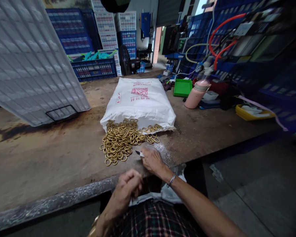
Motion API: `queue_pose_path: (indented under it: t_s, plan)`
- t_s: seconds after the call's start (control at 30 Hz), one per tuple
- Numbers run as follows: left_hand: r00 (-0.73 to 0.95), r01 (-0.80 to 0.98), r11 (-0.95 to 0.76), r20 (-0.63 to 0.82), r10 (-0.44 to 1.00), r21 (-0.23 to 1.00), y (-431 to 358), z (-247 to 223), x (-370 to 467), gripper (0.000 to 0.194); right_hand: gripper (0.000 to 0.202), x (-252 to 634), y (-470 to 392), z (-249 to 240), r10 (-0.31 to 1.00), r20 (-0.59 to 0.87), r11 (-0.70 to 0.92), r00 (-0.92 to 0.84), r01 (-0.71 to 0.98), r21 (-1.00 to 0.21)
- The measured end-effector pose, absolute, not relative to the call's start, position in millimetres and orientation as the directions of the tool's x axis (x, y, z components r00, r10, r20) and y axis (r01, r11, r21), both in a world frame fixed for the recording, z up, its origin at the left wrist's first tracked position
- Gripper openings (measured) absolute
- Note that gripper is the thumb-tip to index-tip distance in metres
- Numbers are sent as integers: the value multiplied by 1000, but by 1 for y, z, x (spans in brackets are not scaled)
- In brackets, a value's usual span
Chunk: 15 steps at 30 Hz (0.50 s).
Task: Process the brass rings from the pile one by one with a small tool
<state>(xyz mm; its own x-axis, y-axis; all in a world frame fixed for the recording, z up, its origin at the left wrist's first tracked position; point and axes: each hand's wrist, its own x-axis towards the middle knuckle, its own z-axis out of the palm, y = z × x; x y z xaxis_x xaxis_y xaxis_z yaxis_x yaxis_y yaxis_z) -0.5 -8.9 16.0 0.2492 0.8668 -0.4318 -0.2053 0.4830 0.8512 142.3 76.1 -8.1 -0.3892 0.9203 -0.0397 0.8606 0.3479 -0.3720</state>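
Note:
My right hand (152, 160) rests low over the table near its front edge, fingers closed round a small knife (139, 153) with a short dark blade and a whitish grip. The blade points left toward a heap of brass-coloured rings (120, 136). Closer to my body, my left hand (129, 184) is curled shut and slightly blurred; whatever its fingers may hold is hidden. Behind the rings lies a white woven sack (140, 105) with red print, its near end open, and rings spread from its mouth onto the tabletop.
A tall whitish ribbed crate (39, 65) stands on the table (88, 164) at left. To the right are a green tray (182, 87), a pink bottle (196, 95) and a yellow tray (251, 113). A fan (127, 61) and stacked crates (103, 23) stand behind.

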Motion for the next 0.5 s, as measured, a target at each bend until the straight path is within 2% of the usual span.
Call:
queue_pose_path:
  t_s: [0.07, 0.17, 0.2, 0.27, 0.4, 0.5]
  plan:
    - [377, -249, 622, -517, 768, 742, -20, 11, 4, 27, 22, 142, 87, -10, 935, 11, 331, -353, 864, -379]
    - [357, -391, 804, -731, 581, 448, -25, -4, 10, 19, 26, 137, 103, -11, 933, 119, 355, -339, 815, -458]
    - [345, -442, 829, -788, 509, 342, -23, -10, 10, 16, 28, 134, 107, -10, 930, 146, 364, -337, 795, -485]
    - [331, -542, 813, -836, 438, 212, -18, -20, 11, 11, 32, 126, 115, -10, 919, 190, 392, -345, 763, -514]
    - [278, -648, 751, -880, 385, 124, -10, -32, 14, 16, 37, 108, 128, -7, 894, 198, 446, -402, 769, -457]
    - [218, -704, 702, -908, 357, 107, -11, -39, 19, 8, 31, 100, 133, -6, 898, 132, 437, -419, 824, -361]
